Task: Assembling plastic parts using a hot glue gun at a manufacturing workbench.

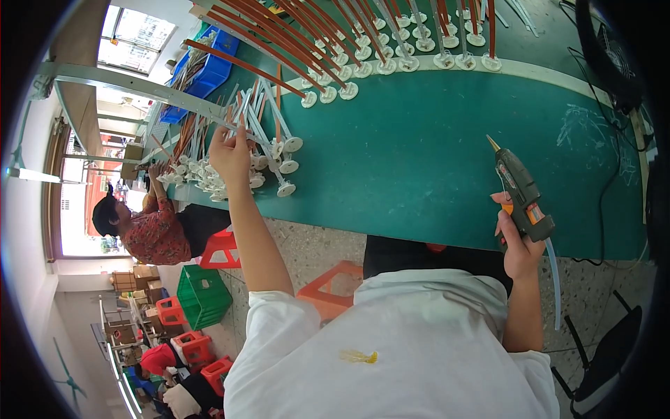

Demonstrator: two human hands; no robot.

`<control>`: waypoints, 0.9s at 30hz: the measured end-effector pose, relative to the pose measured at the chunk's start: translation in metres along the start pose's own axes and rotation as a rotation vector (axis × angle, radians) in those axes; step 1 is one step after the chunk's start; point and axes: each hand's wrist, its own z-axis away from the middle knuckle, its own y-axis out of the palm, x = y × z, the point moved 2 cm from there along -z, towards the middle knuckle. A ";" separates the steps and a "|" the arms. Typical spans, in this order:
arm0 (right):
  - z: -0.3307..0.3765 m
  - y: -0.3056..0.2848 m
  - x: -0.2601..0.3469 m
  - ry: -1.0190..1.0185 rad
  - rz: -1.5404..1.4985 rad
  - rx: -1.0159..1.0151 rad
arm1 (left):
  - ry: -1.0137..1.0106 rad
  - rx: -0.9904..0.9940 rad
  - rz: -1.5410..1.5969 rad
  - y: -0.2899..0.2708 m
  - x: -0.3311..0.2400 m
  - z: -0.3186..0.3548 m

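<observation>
My right hand (522, 250) is wrapped round the grip of a dark glue gun (520, 185), its nozzle pointing up and to the left. A long translucent glue stick (553, 279) hangs from the gun's rear. On the left, my left hand (232, 159) reaches into a pile of grey and brown rods with white disc bases (209, 174). Its fingers close on a grey rod (259, 140) at the pile's right side, though the fingertips are partly hidden among the rods. Several white bases (287, 188) face right beside this hand.
Brown and grey rods stand on white discs (408, 64) along the far side of the green table (391, 153). A blue bin (213, 66) is at the far left, near a metal bar (139, 87). A co-worker (150, 227) sits left. A black cable (614, 164) runs at right.
</observation>
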 end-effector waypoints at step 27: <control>0.063 0.103 0.004 -0.028 0.092 0.370 | 0.244 0.151 0.055 0.047 -0.087 0.227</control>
